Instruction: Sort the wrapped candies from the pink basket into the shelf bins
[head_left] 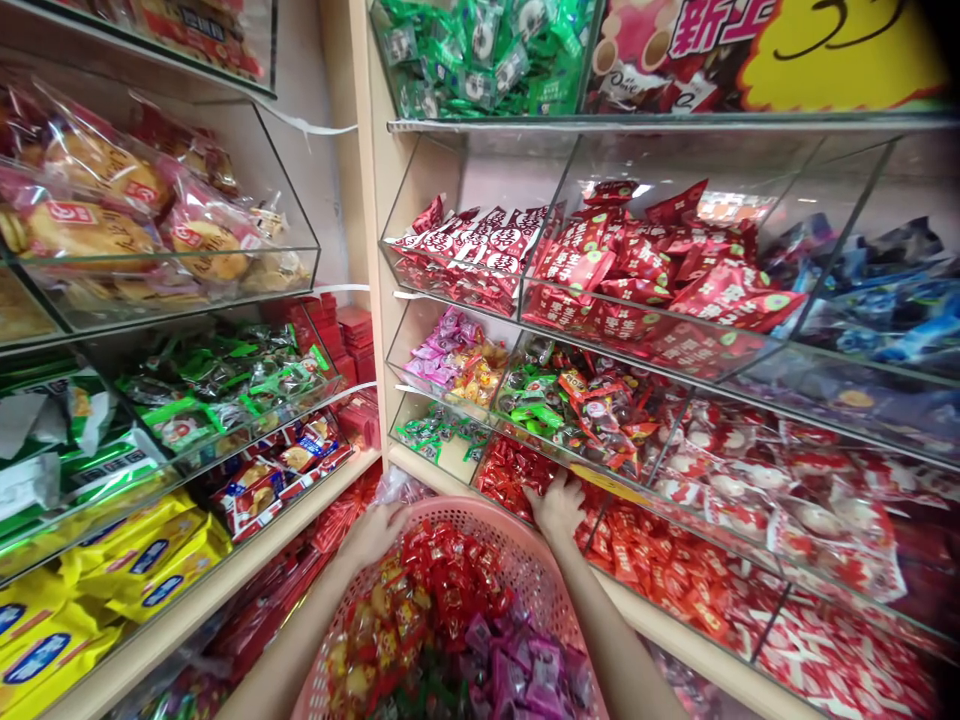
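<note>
A pink perforated plastic basket [536, 545] is right below me, holding red, gold, purple and green wrapped candies [450, 590]. At its far left rim, my left hand [379, 530] grips the edge, fingertips partly blurred. My right hand [559, 505] reaches past the rim on the right into a low bin of shiny red wrapped candies [514, 475]. Its fingers are spread over the candies, and nothing shows in its grasp. To the right of that hand lies a bin of orange-red wrapped candies [660, 560].
Clear-fronted bins rise on both sides of a wooden corner post [373, 200]. Packaged bread [97, 225] and yellow packets [112, 575] fill the left shelves. Above my right hand are mixed candies [585, 395] and red snack packets [637, 260]. A wooden shelf edge [660, 640] runs along the right.
</note>
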